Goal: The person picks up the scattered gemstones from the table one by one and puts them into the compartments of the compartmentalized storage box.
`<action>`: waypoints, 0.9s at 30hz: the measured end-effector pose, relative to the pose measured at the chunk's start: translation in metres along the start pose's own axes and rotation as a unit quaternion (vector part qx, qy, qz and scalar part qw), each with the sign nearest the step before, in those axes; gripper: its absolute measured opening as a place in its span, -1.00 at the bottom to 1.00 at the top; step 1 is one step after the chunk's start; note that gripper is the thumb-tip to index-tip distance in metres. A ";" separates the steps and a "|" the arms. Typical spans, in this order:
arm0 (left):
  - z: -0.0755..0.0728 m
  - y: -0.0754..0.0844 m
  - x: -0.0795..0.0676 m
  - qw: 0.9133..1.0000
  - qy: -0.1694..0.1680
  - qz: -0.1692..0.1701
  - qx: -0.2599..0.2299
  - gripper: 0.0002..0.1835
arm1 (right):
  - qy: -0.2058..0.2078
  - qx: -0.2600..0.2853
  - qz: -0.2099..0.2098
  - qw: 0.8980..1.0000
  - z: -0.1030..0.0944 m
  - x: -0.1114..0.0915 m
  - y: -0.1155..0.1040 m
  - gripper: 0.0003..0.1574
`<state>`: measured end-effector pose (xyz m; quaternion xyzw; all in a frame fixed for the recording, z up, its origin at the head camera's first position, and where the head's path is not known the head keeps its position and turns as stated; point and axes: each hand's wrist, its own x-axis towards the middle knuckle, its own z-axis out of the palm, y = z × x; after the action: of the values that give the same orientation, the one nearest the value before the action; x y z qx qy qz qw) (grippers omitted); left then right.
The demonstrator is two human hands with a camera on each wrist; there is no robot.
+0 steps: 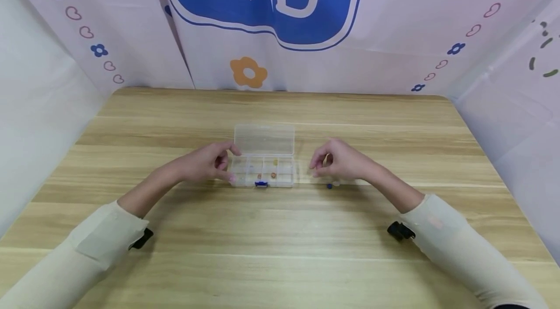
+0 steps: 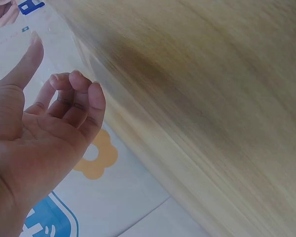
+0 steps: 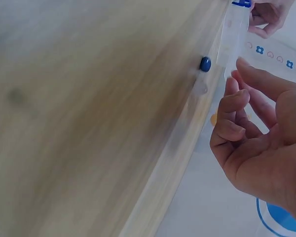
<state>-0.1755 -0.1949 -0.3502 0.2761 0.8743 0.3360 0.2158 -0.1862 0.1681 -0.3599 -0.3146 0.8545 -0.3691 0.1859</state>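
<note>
A clear plastic compartment box [image 1: 286, 183] lies with its lid [image 1: 264, 140] folded back and a blue latch [image 1: 261, 184] at the front. Several small orange and yellow pieces [image 1: 273, 175] sit in its compartments. My left hand [image 1: 210, 161] holds the box's left end, thumb at the front corner, index finger near the hinge. To the right of the box my right hand [image 1: 341, 159] has thumb and index fingertips close together over the table; whether something tiny is between them is unclear. Below it lie a dark blue bead [image 3: 205, 64] and a clear bead [image 3: 201, 88].
The wooden table [image 1: 280, 250] extends around the box to a white printed curtain [image 1: 385, 56] at its back edge. Black straps or mounts [image 1: 400, 231] show at the sleeves.
</note>
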 end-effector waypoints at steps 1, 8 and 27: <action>0.000 0.000 0.000 1.000 0.000 0.000 0.000 -0.42 | -0.002 -0.002 0.002 1.000 -0.001 -0.002 0.002 -0.95; 0.000 -0.001 0.000 1.000 0.003 0.000 0.000 -0.42 | -0.023 -0.004 0.026 0.999 -0.007 -0.013 0.012 -0.90; 0.002 -0.001 0.000 1.000 0.007 0.003 0.002 -0.43 | -0.045 -0.007 0.052 0.998 -0.017 -0.031 0.021 -0.68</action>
<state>-0.1751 -0.1950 -0.3521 0.2766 0.8756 0.3369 0.2081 -0.1815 0.2091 -0.3615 -0.2873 0.8632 -0.3380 0.2411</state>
